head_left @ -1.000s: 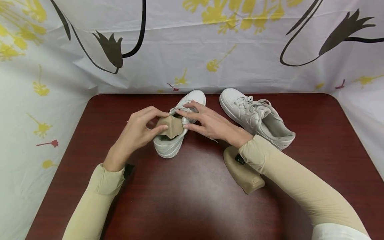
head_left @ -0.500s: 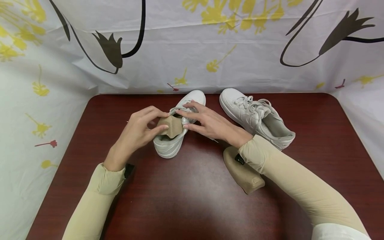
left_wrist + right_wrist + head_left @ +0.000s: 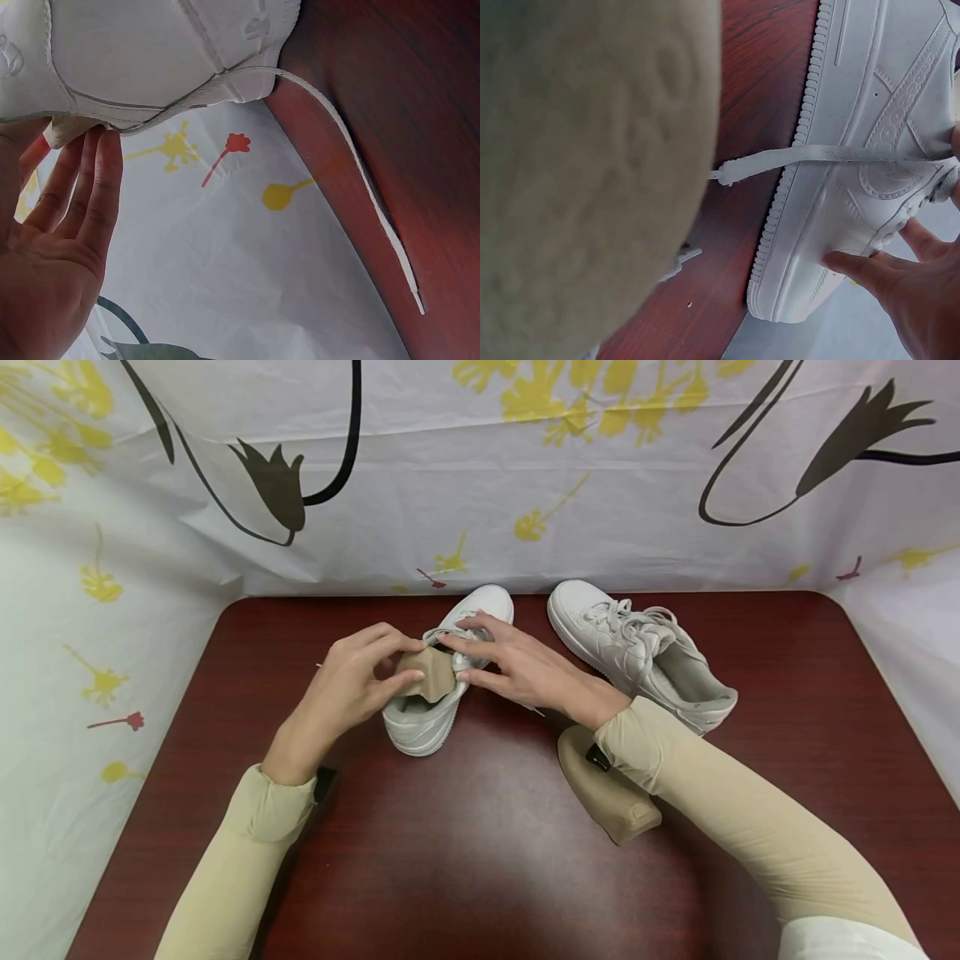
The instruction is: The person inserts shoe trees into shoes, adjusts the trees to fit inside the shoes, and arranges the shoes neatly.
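Observation:
A white sneaker (image 3: 423,731) sits left of centre, its toe toward the back wall and a tan shoe tree (image 3: 431,675) partly inside its opening. My left hand (image 3: 352,681) pinches the shoe tree's heel end between thumb and fingers. In the left wrist view, those fingers reach the tan edge at the sneaker's collar. From the other side my right hand (image 3: 525,668) grips the sneaker around its laces and tongue, fingers spread over the upper. The right wrist view shows fingertips against the sneaker's side (image 3: 817,225). The front of the shoe tree is hidden inside the sneaker.
To the right stands a second white sneaker (image 3: 600,627), laces loose. Another tan shoe tree (image 3: 600,797) with a black part lies beneath my right wrist. A loose lace (image 3: 367,180) trails from the held sneaker. A patterned white sheet (image 3: 420,468) hangs behind the dark red table (image 3: 480,860).
The pinched shoe tree and my left fingertips have shifted very slightly to the right, in toward the sneaker. My right hand keeps its hold, and the other things stay where they were.

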A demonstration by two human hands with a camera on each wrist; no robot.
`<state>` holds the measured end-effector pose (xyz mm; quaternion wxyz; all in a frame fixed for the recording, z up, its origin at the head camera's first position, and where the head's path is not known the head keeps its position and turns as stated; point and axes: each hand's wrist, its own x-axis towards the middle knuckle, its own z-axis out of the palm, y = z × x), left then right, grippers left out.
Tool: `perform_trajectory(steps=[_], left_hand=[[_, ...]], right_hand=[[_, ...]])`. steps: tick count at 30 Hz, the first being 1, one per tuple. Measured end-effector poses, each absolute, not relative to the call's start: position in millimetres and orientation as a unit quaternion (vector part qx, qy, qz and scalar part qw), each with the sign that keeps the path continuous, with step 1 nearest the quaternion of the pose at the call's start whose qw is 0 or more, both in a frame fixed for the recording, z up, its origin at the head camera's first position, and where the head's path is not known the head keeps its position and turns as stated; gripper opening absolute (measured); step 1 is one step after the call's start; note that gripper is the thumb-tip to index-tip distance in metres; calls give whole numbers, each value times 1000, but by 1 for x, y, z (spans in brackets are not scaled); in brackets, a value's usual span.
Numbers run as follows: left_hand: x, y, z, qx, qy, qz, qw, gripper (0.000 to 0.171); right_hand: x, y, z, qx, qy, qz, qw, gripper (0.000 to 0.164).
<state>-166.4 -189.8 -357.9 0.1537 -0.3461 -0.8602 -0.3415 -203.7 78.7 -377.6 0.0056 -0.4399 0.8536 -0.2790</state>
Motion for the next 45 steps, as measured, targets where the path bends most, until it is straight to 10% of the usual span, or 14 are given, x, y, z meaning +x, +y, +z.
perform_trajectory(steps=[45], left_hand=[[-170, -186, -362, -350, -857, -346, 154, 26]], right_hand=[[-205, 77, -378, -444, 850, -283, 10, 55]])
